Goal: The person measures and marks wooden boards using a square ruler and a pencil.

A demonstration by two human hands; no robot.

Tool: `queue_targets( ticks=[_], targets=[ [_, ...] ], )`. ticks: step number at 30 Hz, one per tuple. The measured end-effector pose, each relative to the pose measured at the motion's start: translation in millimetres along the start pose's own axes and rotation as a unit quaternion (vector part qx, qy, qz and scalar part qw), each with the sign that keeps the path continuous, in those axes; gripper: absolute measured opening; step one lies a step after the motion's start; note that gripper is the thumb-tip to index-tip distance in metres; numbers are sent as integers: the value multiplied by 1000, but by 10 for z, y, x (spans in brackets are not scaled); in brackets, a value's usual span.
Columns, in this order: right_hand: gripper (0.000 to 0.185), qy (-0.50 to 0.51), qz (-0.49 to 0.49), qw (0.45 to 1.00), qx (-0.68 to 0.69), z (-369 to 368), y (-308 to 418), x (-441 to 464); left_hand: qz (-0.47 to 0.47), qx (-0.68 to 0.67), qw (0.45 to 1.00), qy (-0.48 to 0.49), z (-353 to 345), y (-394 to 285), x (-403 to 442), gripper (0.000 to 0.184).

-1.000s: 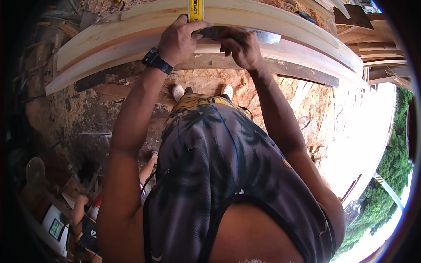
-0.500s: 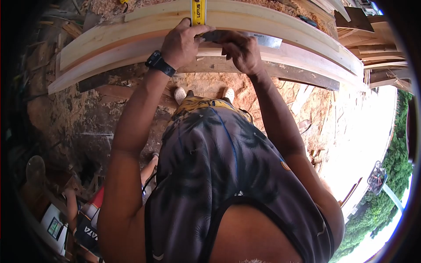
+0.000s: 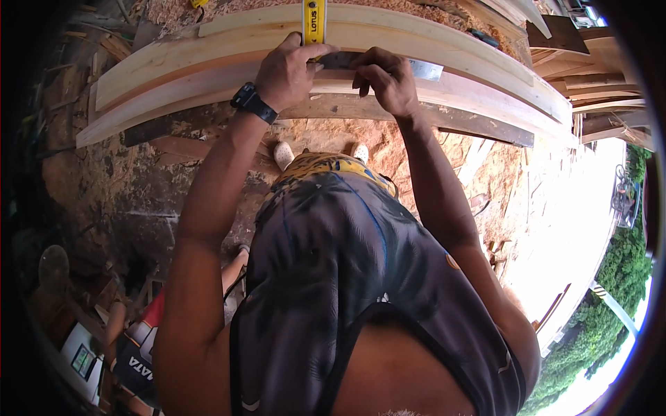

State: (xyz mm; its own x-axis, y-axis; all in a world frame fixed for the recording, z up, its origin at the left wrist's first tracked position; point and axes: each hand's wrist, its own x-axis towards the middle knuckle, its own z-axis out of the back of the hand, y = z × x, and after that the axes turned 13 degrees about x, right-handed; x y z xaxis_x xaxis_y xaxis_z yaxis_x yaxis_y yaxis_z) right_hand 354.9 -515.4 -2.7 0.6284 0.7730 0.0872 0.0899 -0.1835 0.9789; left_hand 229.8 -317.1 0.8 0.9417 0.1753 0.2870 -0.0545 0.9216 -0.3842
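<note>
A try square with a yellow handle (image 3: pixel 314 24) marked LOTUS lies against a pale wooden board (image 3: pixel 229 43). Its metal blade (image 3: pixel 426 70) reaches right along the wood. My left hand (image 3: pixel 286 73), with a dark watch on the wrist, grips the square near the corner where handle and blade meet. Over the blade's middle, my right hand (image 3: pixel 388 82) has its fingers pinched together. Whatever those fingers hold, if anything, is too small or hidden to make out. A second pale board (image 3: pixel 187 97) runs along the near side of the first.
A darker plank (image 3: pixel 479 125) lies below the pale boards. Wood shavings (image 3: pixel 319 132) cover the ground around my feet. Stacked lumber (image 3: pixel 603 87) stands at the right. Another person (image 3: pixel 135 347) is at the lower left, near a box-like thing with a small screen (image 3: pixel 83 360).
My right hand has shifted slightly right and down along the blade, its fingers still pinched. My left hand stays on the square. The view has tilted a little.
</note>
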Motion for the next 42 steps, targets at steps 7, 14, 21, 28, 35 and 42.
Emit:
queue_targets(
  ticks=[7,14,21,28,35,42],
  targets=[
    [18,37,1,997,-64,-163,90,13,-1,2,1000,3,-29,31,13,43],
    [19,36,23,996,-74,-150,3,13,-8,-26,999,-20,-3,-1,9,44],
    [18,35,36,995,-86,-160,-7,16,-8,-4,1000,-6,-13,27,15,44],
    [20,36,53,992,-110,-169,17,11,-15,-3,1000,-10,-54,74,12,41],
    [20,33,60,992,-106,-189,25,12,-11,4,1000,-12,-23,25,14,43],
    [19,32,57,993,-102,-200,25,8,-20,5,1000,-12,-16,30,18,43]
  ],
)
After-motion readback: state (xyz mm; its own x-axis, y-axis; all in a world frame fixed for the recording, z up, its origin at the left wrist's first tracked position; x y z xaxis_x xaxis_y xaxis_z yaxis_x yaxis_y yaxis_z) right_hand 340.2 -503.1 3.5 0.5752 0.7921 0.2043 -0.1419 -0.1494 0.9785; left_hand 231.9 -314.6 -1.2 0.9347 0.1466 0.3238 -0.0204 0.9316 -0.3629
